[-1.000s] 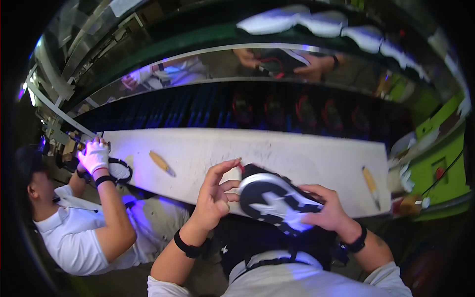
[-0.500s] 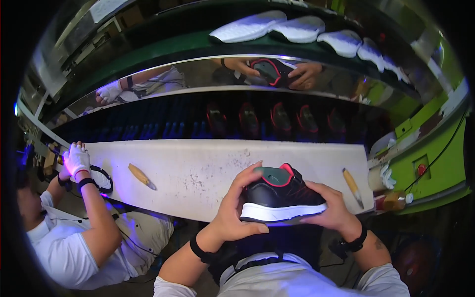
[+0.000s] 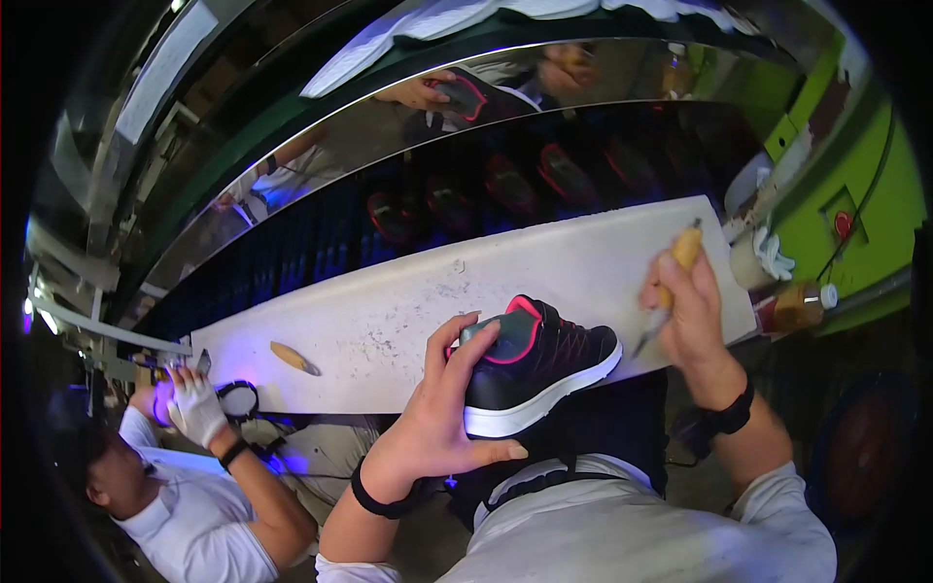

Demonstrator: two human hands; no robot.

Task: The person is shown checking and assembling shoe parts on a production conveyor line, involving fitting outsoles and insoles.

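My left hand (image 3: 428,418) grips the heel end of a black sneaker (image 3: 573,355). Its fingers lie over the green shoe last (image 3: 510,335) inside the red-lined collar, and the thumb is by the white sole (image 3: 525,413). Red lacing runs along the upper, and the toe points right. To the right of the shoe, my right hand (image 3: 695,311) is closed round a wooden-handled tool (image 3: 685,253) with a thin, pointed metal end directed down and left. That tip is a little apart from the toe. The hand is slightly blurred.
On the white bench (image 3: 389,321) lies another wooden-handled tool (image 3: 289,357). A bottle (image 3: 802,306) and a white cup (image 3: 748,262) stand by its right end. Behind it, several dark shoes (image 3: 510,185) sit in a row. At left, a co-worker's gloved hand (image 3: 199,408) is raised.
My right hand has left the sneaker and picked up the wooden-handled tool from the bench's right. My left hand keeps the sneaker, now tilted toe-up to the right. The view has turned.
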